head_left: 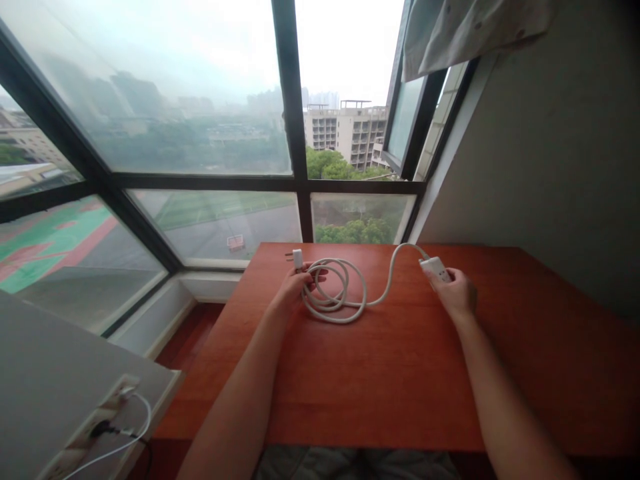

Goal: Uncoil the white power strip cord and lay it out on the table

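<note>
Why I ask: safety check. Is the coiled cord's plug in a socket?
No, the left hand holds the plug with its prongs bare.

Beyond the left hand [294, 287], I see dark-framed windows [200, 127] letting in hazy daylight; past the right hand [459, 293], a casement [406, 123] stands open beneath a hanging cloth [465, 33]. A shadowed grey wall [560, 153] rises to that hand's right. The reddish-brown desk [370, 380] spreads below both, with reddish floor [196, 327] left of the left one.
</note>
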`<state>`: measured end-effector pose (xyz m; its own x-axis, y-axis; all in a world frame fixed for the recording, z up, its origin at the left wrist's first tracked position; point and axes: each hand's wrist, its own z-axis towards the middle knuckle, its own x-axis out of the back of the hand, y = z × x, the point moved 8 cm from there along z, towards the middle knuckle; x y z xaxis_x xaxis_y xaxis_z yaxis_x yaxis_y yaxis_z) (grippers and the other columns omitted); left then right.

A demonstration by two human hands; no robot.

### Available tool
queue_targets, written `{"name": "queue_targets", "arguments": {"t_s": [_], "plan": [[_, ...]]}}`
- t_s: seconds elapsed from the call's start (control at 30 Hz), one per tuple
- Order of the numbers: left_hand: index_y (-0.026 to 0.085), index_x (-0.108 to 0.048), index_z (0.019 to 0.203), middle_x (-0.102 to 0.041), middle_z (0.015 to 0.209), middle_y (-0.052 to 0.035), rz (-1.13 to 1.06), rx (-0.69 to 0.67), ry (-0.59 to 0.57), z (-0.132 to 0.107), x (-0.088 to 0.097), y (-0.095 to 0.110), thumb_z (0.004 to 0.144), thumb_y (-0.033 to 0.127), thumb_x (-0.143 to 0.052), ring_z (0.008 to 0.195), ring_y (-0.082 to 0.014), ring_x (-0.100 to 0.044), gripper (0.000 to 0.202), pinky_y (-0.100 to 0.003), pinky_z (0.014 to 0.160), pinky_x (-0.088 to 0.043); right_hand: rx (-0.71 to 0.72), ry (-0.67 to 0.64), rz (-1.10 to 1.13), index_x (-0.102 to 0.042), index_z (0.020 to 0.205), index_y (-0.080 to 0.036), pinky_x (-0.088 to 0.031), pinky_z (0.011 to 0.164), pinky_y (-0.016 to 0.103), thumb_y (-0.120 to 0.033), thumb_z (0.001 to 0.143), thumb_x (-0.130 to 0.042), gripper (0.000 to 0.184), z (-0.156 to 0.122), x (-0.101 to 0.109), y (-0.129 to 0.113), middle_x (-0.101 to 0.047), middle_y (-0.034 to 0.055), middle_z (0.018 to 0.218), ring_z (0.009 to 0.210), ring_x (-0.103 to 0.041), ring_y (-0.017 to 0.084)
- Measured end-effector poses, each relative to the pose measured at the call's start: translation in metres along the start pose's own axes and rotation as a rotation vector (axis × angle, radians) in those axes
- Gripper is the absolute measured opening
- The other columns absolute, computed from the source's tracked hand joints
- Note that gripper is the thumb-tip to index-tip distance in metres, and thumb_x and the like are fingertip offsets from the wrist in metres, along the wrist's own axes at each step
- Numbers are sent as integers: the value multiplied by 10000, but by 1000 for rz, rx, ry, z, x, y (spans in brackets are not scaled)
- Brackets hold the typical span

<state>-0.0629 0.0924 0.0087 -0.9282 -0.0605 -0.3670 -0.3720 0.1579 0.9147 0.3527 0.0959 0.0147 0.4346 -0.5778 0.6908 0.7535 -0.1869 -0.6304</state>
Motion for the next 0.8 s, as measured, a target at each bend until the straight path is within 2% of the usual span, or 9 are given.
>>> {"name": "queue_targets", "arguments": {"t_s": [0.33,0.57,0.8], "plan": [[106,-643,952,-727,967,-137,-9,-4,-3,4,5,-2,566,-23,-496,814,-188,-705,433,-128,449,-420,-6,-122,-260,-605,1091,-130,-448,709,364,-727,724,-512,707,-9,-6,9,-645,192,1062,907,-613,310],[106,-650,999,-723,1003,-141,-12,-6,-8,5,5,-4,581,-15,-506,811,-179,-702,458,-128,465,-420,-30,-155,-301,-598,1087,-130,-456,734,366,-737,741,-488,707,-15,-4,3,-640,189,1067,946,-608,318],[106,-638,954,-730,934,-129,-40,-8,1,4,4,-2,585,-34,-498,761,-172,-702,418,-131,456,-417,-43,-185,-328,-590,1106,-126,-463,747,374,-726,742,-493,708,-16,-7,5,-632,193,1073,959,-608,315]]}}
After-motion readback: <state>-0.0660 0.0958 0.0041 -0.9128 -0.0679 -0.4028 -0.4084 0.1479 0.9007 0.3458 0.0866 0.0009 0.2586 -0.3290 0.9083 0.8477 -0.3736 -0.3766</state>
